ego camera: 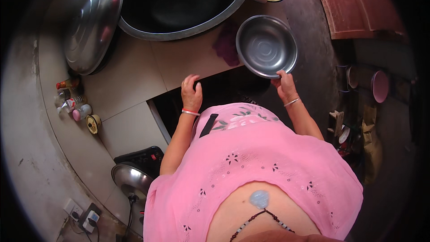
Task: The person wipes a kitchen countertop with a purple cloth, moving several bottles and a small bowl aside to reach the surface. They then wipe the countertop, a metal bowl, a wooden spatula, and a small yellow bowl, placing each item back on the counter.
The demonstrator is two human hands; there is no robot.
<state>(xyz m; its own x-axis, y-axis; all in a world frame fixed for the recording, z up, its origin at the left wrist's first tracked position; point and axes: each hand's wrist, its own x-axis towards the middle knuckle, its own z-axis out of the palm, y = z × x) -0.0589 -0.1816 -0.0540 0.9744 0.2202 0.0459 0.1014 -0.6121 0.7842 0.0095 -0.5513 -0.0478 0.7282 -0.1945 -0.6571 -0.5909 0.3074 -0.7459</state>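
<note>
My right hand (286,85) grips the near rim of a round stainless-steel basin (267,47), with nothing visible inside it. The basin is held out over the right end of the tiled counter (131,62). My left hand (192,94) holds nothing; its fingers are slightly bent and the thumb stands apart, in front of the counter's edge. A purple cloth (228,45) lies on the counter just left of the basin. Beyond both hands is a large dark wok (181,3) with a broad grey rim, set into the counter.
A big metal lid (94,27) leans left of the wok. Several bottles and jars (75,102) line the wall. A smaller lidded pan (132,178) and power sockets (82,213) are at lower left. A reddish cabinet (359,6) and a shelf with a pink basin (380,86) stand right.
</note>
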